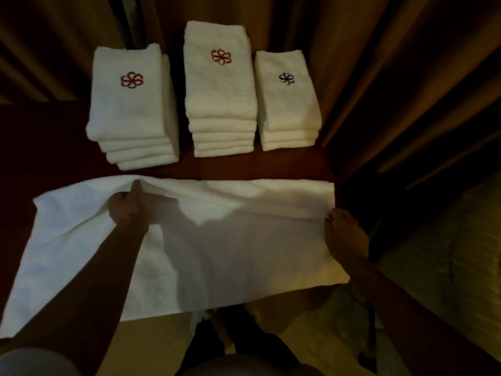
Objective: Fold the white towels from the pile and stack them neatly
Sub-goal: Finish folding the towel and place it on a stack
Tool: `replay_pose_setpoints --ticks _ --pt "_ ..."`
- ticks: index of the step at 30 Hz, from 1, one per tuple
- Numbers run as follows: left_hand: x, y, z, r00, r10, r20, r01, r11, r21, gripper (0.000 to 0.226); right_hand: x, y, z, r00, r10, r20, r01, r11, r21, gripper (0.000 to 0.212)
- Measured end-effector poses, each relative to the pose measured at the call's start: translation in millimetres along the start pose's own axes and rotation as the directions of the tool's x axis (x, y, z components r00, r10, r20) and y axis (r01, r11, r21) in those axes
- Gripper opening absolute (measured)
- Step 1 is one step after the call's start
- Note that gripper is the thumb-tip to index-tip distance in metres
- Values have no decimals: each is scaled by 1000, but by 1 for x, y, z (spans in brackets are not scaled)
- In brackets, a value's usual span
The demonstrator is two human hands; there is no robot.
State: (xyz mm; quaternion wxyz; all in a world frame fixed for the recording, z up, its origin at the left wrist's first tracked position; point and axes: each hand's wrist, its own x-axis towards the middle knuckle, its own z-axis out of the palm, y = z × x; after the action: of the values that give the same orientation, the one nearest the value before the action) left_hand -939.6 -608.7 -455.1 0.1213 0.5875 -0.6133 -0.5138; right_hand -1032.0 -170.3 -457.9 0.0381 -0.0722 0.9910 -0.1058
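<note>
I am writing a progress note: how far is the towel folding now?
Done: three stacks of folded towels stand at the back, left, middle and right. In hand: one spread towel lies on the dark table; the left hand grips its far edge and the right hand pinches its right edge. Left: fold it and stack it. No unfolded pile is visible.
</note>
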Motion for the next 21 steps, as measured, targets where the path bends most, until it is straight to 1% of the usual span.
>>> replay_pose_setpoints --ticks 2,3,4,5,6,7,8,9,11,13,14,16,17,19,21 --pt "-8 6 -13 1000 -16 -5 15 992 -123 50 4 -2 -2 1000 2 -15 -2 1000 -6 20" --pt "-10 7 -20 1000 -1 15 4 978 -209 40 7 -2 -3 1000 -2 -21 1 1000 -16 19" --pt "-14 5 -28 999 1 34 8 967 -255 28 9 -3 -4 1000 -7 -26 7 1000 -20 18" --pt "-13 -1 -37 999 32 41 -21 967 -253 20 10 -3 -4 999 -20 -25 19 999 -35 17" --pt "-13 -7 -45 995 81 52 -70 979 -190 20 11 -4 -4 999 -36 -9 35 997 -70 17" --pt "-16 -13 -53 989 132 63 -127 989 -79 24 10 -3 -4 998 -51 23 53 992 -116 19" --pt "-16 -21 -58 978 190 82 -196 978 67 28 8 -1 -2 996 -64 60 73 985 -155 21" --pt "-19 -27 -61 969 230 94 -244 955 169 31 4 2 0 993 -79 90 94 980 -175 23" --pt "-22 -40 -65 958 267 102 -285 907 311 35 -4 10 3 988 -106 113 124 978 -166 25" --pt "-22 -48 -67 964 258 60 -262 894 364 39 -9 17 5 985 -135 106 150 977 -150 27" --pt "-19 -54 -67 966 256 19 -247 906 343 44 -10 18 5 985 -144 100 158 975 -158 28" --pt "-14 -57 -66 981 182 -71 -168 972 166 54 -11 15 5 985 -138 104 159 962 -222 34" --pt "-16 -54 -66 987 124 -101 -116 990 82 55 -11 10 5 985 -141 103 164 950 -266 37" --pt "-25 -46 -66 989 59 -138 -58 998 11 45 -12 -6 5 977 -199 81 215 923 -320 42" --pt "-24 -48 -66 987 65 -146 -63 998 18 37 -14 -37 9 946 -312 92 325 900 -291 45"
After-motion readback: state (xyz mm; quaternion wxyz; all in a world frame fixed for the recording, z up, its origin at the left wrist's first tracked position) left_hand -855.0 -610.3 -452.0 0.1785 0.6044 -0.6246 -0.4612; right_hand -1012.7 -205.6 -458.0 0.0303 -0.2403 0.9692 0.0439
